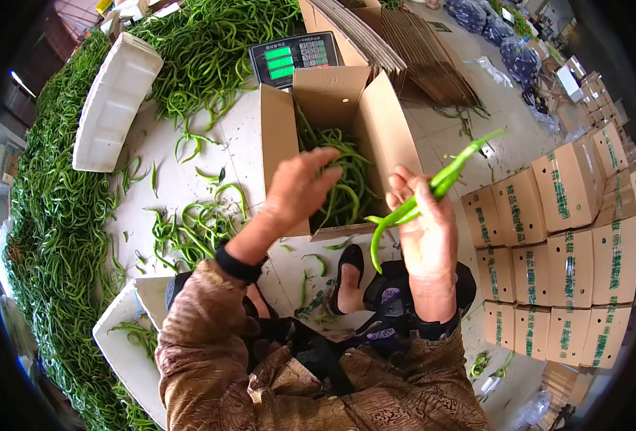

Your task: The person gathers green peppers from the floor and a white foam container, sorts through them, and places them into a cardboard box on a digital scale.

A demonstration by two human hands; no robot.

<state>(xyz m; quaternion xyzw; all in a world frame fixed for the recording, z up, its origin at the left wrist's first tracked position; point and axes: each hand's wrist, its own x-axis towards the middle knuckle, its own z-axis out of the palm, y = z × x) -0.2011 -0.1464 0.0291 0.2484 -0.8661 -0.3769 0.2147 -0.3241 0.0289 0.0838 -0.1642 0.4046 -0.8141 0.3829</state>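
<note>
Long green peppers (443, 179) lie across my right hand (429, 219), held between the thumb and fingers beside the right flap of an open cardboard box (278, 136). My left hand (304, 187) is over the left part of the box, its fingers bent and a little blurred; whether anything is between them I cannot make out. Inside the box lies a heap of green peppers (347, 197). Behind the box, a scale display (294, 59) shows lit green readouts.
Large pepper heaps (52, 230) spread at the left and back. A white foam lid (117, 100) stands at the left, a foam box (117, 316) near my left arm. Flattened cartons (433, 61) lie behind; stacked printed boxes (566, 266) stand at the right. Loose peppers (189, 230) lie on the floor.
</note>
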